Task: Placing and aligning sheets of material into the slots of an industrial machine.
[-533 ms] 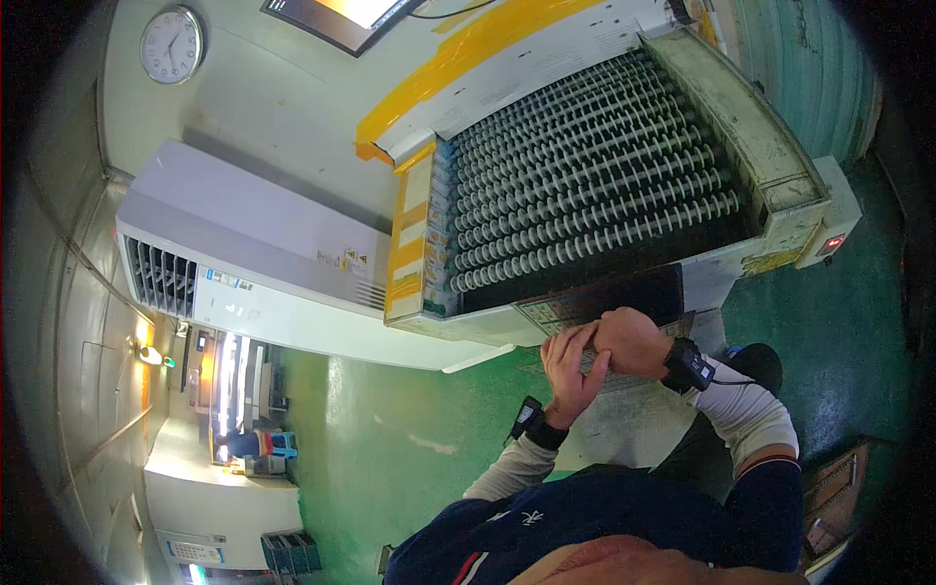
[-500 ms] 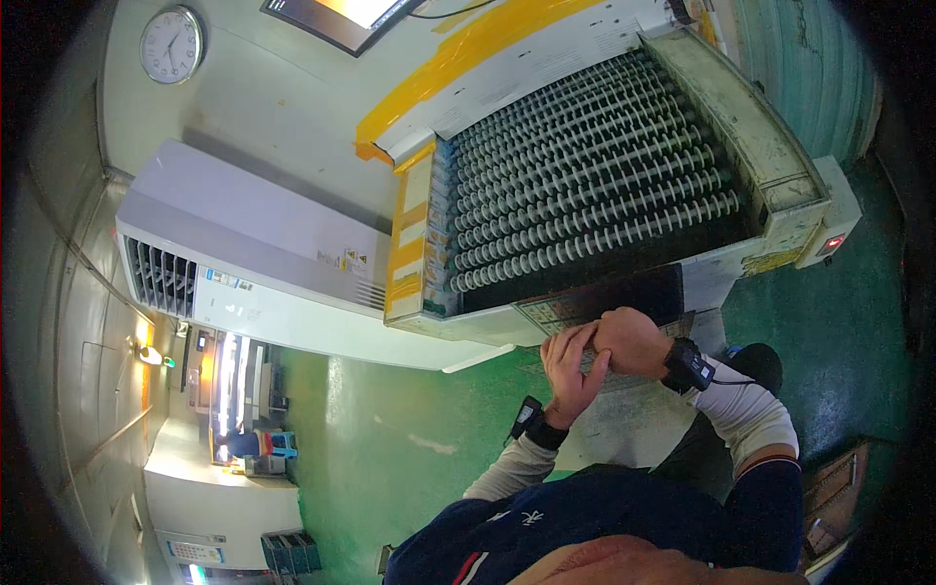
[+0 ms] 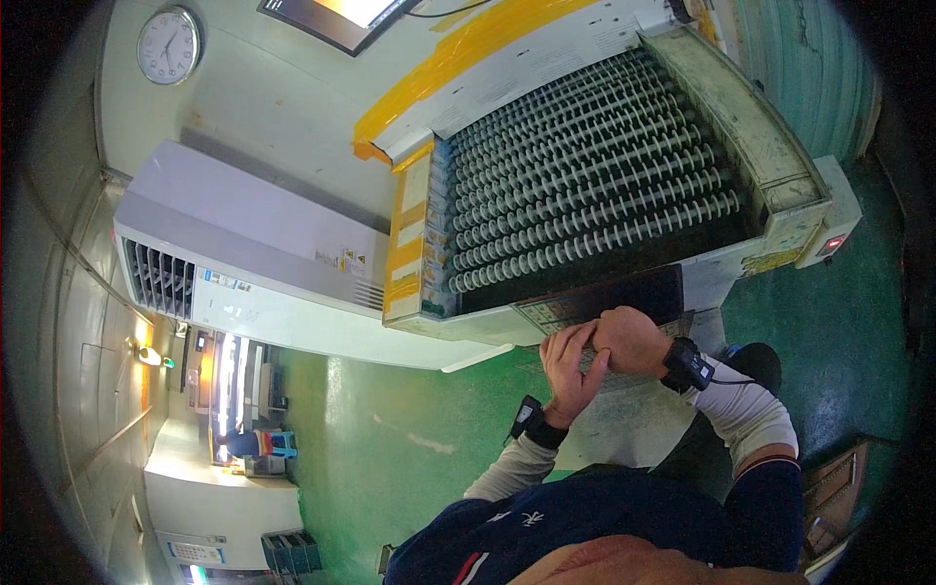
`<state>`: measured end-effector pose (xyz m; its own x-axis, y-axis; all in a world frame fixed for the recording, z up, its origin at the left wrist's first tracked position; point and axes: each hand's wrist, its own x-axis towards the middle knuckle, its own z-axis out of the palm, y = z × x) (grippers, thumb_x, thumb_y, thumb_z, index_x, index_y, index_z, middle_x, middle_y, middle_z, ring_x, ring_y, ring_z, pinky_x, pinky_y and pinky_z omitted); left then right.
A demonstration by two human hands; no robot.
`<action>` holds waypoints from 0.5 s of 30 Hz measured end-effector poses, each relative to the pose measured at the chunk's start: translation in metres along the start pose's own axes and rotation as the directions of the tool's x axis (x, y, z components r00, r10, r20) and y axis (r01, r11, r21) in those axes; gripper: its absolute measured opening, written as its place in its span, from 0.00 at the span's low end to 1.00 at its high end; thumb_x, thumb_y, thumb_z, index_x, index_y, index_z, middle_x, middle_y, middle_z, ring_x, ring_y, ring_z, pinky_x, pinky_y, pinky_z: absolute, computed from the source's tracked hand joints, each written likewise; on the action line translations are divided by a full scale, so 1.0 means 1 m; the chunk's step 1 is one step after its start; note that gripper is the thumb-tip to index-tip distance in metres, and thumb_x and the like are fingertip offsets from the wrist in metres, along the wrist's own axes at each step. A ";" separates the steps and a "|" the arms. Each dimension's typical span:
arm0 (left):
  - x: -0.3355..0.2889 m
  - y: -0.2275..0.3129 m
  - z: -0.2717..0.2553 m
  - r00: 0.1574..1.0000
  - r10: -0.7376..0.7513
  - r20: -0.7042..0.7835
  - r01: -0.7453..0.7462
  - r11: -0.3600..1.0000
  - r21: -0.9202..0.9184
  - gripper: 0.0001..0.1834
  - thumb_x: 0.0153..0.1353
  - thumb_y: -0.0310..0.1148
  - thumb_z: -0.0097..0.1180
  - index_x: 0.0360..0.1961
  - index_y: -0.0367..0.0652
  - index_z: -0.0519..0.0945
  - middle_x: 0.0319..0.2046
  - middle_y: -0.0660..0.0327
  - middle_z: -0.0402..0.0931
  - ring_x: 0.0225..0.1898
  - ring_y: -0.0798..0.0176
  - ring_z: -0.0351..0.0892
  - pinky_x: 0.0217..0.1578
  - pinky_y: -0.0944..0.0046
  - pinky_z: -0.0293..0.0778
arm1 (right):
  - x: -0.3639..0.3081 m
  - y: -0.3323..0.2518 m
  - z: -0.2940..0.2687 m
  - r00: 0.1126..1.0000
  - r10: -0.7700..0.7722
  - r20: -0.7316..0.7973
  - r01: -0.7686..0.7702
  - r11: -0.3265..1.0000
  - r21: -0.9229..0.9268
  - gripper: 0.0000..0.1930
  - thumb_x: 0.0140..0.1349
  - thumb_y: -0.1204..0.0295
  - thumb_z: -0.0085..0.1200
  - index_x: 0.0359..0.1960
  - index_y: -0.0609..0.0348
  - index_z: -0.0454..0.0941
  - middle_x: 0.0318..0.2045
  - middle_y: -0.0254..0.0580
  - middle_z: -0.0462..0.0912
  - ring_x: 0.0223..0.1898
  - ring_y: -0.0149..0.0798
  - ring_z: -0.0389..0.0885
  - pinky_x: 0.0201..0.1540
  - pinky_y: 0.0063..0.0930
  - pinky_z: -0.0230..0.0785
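Note:
My hands meet at the front edge of a roller conveyor (image 3: 595,239), whose rows of pale ringed rollers stand over a dark bed. The left hand (image 3: 571,372) has its fingers stretched forward and its thumb apart, touching the right hand. The right hand (image 3: 632,341) looks curled, with its knuckles up; its fingertips are hidden, so I cannot make out what they hold. Just beyond both hands is a dark flat panel (image 3: 643,295) with a patterned left part, by the conveyor's front. Each wrist wears a black strapped device.
A white air conditioner (image 3: 263,234) lies along the left of the conveyor. A control box with a red switch (image 3: 832,244) sits at its right. A wall clock (image 3: 169,45) and a screen (image 3: 341,18) are above. A seated person (image 3: 246,445) is far left. Green floor (image 3: 380,429) lies between.
The view has shifted very slightly. Both hands stay together in the same place, with no visible change in their grip.

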<state>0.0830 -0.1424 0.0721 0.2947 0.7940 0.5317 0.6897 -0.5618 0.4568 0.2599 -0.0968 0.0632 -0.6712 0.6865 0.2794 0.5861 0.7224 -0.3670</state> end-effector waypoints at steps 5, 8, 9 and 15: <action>0.001 0.000 0.000 1.000 0.015 -0.015 -0.015 1.000 -0.001 0.26 0.60 0.41 0.66 0.58 0.42 0.83 0.53 0.56 0.83 0.54 0.49 0.79 0.61 0.48 0.65 | 0.000 0.000 0.000 1.000 0.004 0.014 -0.004 1.000 -0.002 0.11 0.52 0.63 0.61 0.22 0.57 0.86 0.25 0.51 0.87 0.33 0.54 0.89 0.39 0.48 0.80; 0.001 0.001 0.001 1.000 0.021 -0.018 -0.021 1.000 0.005 0.26 0.60 0.41 0.66 0.58 0.42 0.83 0.53 0.56 0.83 0.54 0.49 0.79 0.61 0.48 0.65 | 0.001 0.002 -0.001 1.000 -0.019 -0.013 0.019 1.000 0.007 0.10 0.51 0.64 0.62 0.21 0.57 0.86 0.25 0.52 0.87 0.33 0.55 0.89 0.39 0.48 0.80; 0.001 0.000 0.001 1.000 0.010 -0.015 -0.010 1.000 0.003 0.26 0.61 0.41 0.66 0.58 0.42 0.83 0.53 0.56 0.83 0.54 0.49 0.79 0.61 0.48 0.65 | 0.001 0.002 -0.001 1.000 -0.014 0.016 0.014 1.000 0.003 0.10 0.50 0.64 0.62 0.21 0.57 0.86 0.25 0.52 0.87 0.33 0.55 0.89 0.39 0.48 0.80; 0.001 0.000 0.002 1.000 0.010 -0.017 -0.010 1.000 -0.001 0.26 0.61 0.42 0.66 0.58 0.42 0.83 0.53 0.56 0.83 0.54 0.50 0.79 0.61 0.48 0.65 | 0.002 0.000 -0.002 0.999 0.017 0.044 -0.016 1.000 -0.008 0.09 0.49 0.64 0.62 0.21 0.56 0.86 0.26 0.52 0.87 0.34 0.55 0.89 0.41 0.48 0.80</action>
<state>0.0844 -0.1411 0.0708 0.2899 0.7845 0.5483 0.6859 -0.5698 0.4527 0.2595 -0.0952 0.0653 -0.6806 0.6942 0.2344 0.6006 0.7118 -0.3642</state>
